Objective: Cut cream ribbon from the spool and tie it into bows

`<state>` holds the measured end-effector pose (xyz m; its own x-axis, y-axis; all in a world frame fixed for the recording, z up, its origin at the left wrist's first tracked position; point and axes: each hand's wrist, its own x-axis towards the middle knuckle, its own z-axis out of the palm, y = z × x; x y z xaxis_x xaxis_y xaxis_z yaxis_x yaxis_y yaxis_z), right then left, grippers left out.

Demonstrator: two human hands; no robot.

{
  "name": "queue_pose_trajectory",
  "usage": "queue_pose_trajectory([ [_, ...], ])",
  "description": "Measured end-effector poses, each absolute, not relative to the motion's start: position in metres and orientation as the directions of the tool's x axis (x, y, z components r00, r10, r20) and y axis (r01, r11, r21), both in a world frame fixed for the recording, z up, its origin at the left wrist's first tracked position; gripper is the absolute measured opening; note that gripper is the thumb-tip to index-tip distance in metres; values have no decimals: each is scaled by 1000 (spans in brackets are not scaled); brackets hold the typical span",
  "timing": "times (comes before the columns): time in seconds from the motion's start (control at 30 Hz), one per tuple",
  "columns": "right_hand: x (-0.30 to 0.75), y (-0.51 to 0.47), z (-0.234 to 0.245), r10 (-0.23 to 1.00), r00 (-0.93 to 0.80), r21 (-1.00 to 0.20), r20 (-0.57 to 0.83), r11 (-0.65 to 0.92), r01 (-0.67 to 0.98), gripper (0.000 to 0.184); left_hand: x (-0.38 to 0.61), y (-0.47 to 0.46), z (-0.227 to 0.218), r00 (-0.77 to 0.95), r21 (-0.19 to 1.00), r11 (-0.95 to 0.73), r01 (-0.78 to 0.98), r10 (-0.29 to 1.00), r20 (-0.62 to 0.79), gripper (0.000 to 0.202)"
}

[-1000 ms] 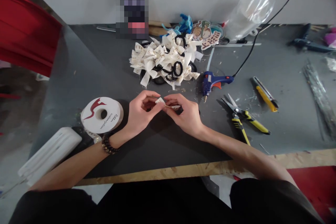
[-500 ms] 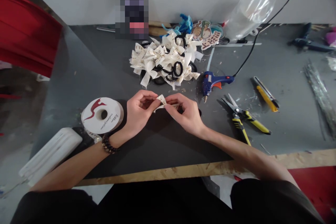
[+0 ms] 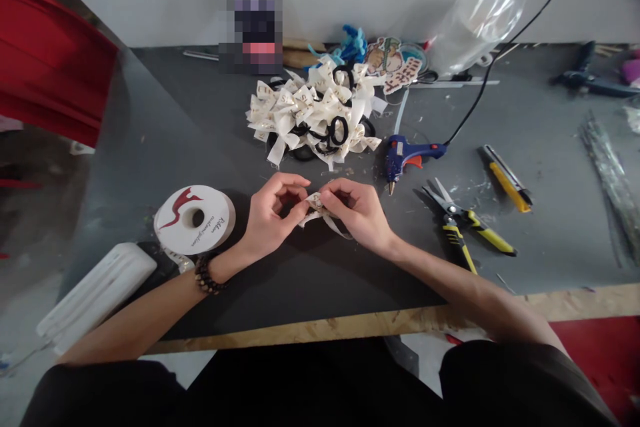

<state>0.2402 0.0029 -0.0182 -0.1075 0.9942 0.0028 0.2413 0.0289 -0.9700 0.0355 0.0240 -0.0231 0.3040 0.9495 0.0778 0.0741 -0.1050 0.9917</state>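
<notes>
A short white ribbon (image 3: 315, 200) with gold print is pinched between my two hands above the dark tabletop. My left hand (image 3: 274, 211) grips its left side with thumb and fingers. On the other side, my right hand (image 3: 361, 213) pinches it, and a loop or tail hangs below the fingers. Part of the ribbon is hidden by the fingertips. Just beyond my hands lies a pile of white ribbon bows (image 3: 305, 103) with black hair ties (image 3: 339, 131) among them. A ribbon spool (image 3: 173, 233) lies left of my left hand.
A blue glue gun (image 3: 405, 155) with a black cord lies right of the pile. Yellow-handled snips (image 3: 453, 213) lie open, with a yellow box cutter (image 3: 509, 180) behind. A white device (image 3: 107, 287) sits at the left, near the table's wooden front edge (image 3: 310, 332).
The ribbon has been turned and drawn slightly nearer to me; a thin loop now shows below my right fingers. Both hands have shifted a little to the right.
</notes>
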Motion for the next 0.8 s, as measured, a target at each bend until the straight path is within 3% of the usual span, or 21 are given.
queue_pose_trajectory([
  [0.33,238,2,-15,982,-147,-946,122,160,282,20,35,22,-27,306,975,-193,106,940,153,26],
  [0.6,240,5,-15,970,-216,-938,114,176,298,13,38,19,-26,225,946,-259,195,951,214,21],
  [0.8,237,3,-15,994,-74,-962,78,95,257,9,39,17,-29,192,929,-311,200,942,274,23],
])
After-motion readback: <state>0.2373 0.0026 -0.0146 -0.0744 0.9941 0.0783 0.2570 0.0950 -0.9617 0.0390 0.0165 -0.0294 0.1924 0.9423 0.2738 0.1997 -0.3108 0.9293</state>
